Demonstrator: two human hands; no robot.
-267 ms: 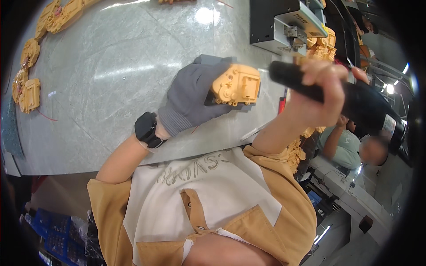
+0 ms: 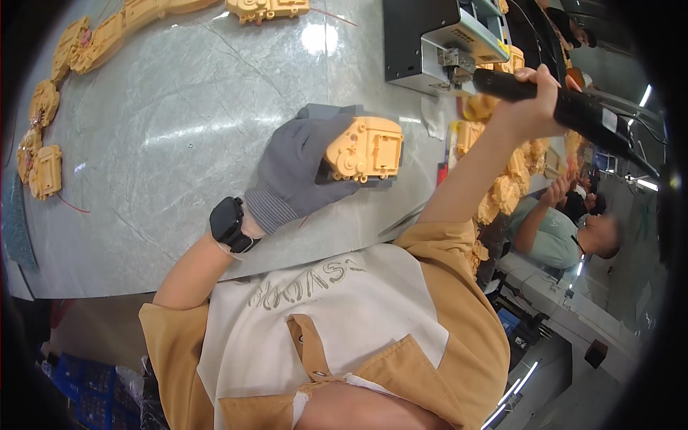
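Note:
My left hand (image 2: 290, 168), in a grey glove, is closed around a yellow-orange plastic housing (image 2: 367, 149). The housing sits in a dark grey block (image 2: 330, 111) on the table, its moulded bosses and rectangular recess facing up. My bare right hand (image 2: 536, 104) is raised at the right, its fingers wrapped round a black cylindrical power tool (image 2: 591, 115) that looks like an electric screwdriver. The tool's left end overlaps the silver mechanism (image 2: 456, 64) of a black box-shaped machine (image 2: 423, 43); whether they touch, I cannot tell.
The grey marbled table (image 2: 193, 208) carries a curved row of similar housings (image 2: 100, 46) along its far left. Another housing (image 2: 266, 7) with a red wire lies at the far edge. More housings (image 2: 512, 179) are heaped at the right. Beyond them sits a person in a light green shirt (image 2: 548, 229).
My right hand has carried the power tool up and to the right, so its left end now overlaps the machine's front. My left hand still holds the housing in the block. The view has shifted slightly.

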